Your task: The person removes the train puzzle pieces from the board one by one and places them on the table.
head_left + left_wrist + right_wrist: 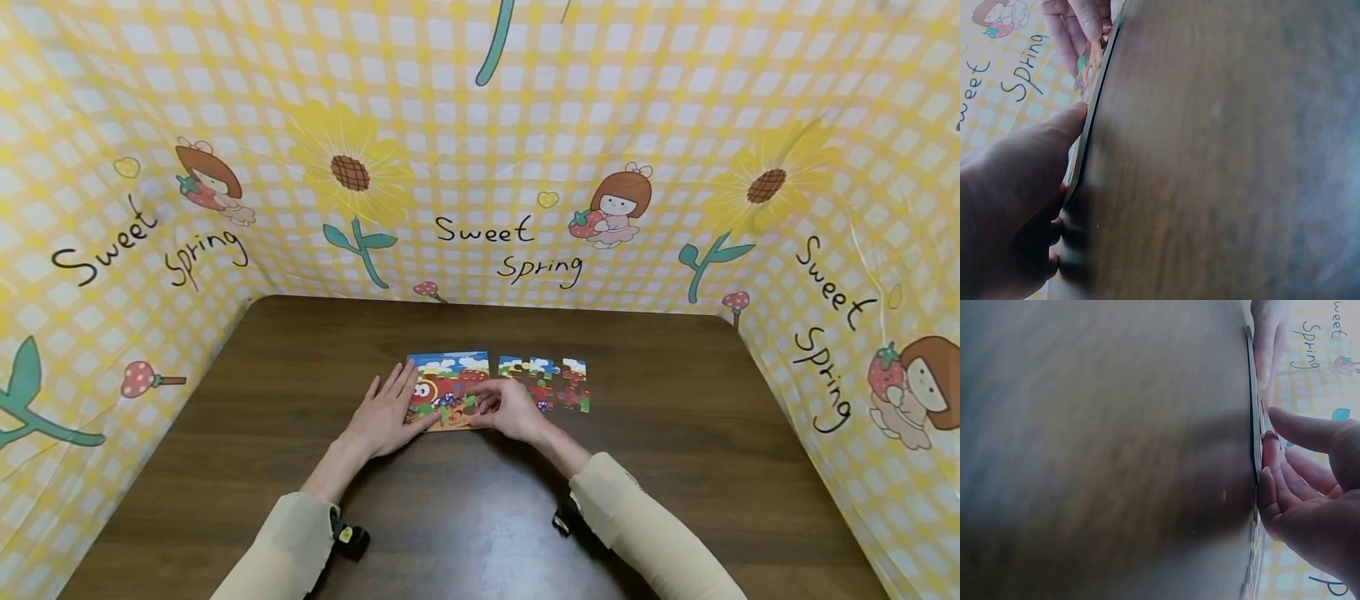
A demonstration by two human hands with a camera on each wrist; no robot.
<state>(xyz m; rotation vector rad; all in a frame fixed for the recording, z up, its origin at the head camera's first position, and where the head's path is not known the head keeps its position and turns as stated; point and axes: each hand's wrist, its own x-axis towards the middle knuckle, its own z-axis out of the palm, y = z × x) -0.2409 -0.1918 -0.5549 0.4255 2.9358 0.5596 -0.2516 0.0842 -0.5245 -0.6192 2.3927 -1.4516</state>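
Observation:
A jigsaw puzzle (450, 364) with a red cartoon picture, blue sky and clouds lies flat on the table. Across its left edge rests my left hand (382, 421), fingers straight and spread, thumb along the near edge. Over the puzzle's right part, my right hand (513, 410) pinches a puzzle piece (1092, 67) between thumb and fingers. In the left wrist view this piece is orange and green and stands tilted up from the puzzle. The right wrist view shows the right thumb and fingers (1269, 450) close about it, mostly covering it.
Right of the puzzle lie several other pieces in columns, among them a cloud piece (542, 367) and a far-right column (574, 387), partly behind the right hand. The brown wooden table (465, 517) is enclosed by yellow checked cloth (480, 150) on three sides.

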